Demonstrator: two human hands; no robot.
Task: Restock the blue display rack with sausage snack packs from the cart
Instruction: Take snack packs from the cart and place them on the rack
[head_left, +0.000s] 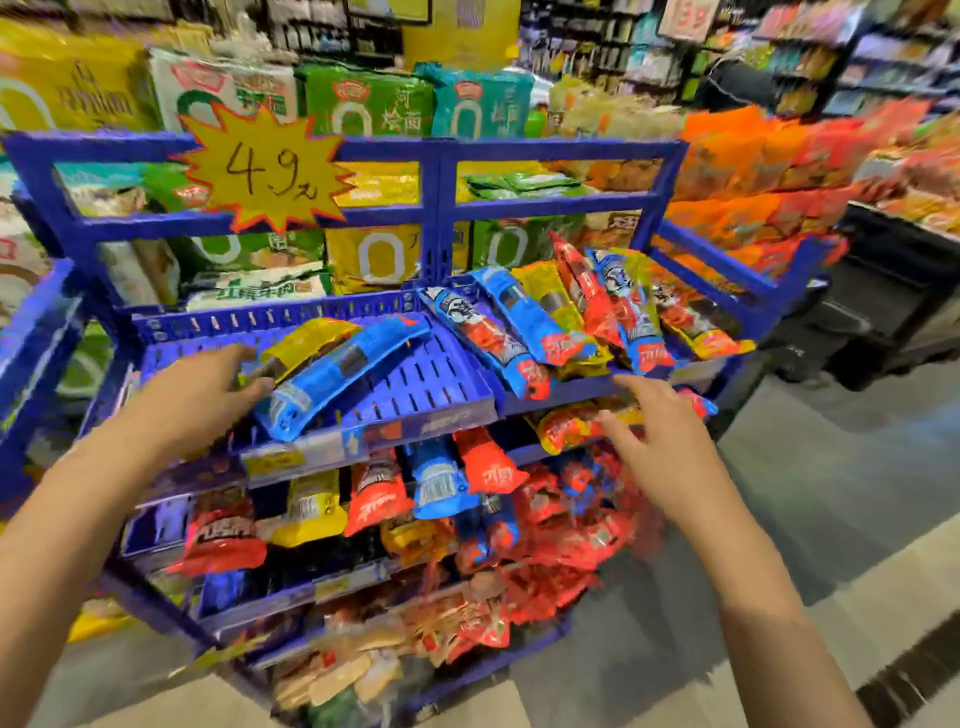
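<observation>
Head view: yellow starburst sign reads "4.9"; left hand touches blue pack, right hand open, empty.

Rack blue w/ slotted trays. Packs: blue & yellow by left grip; red/blue/yellow mix beyond right grip. Price star yellow, orange-edged.
</observation>
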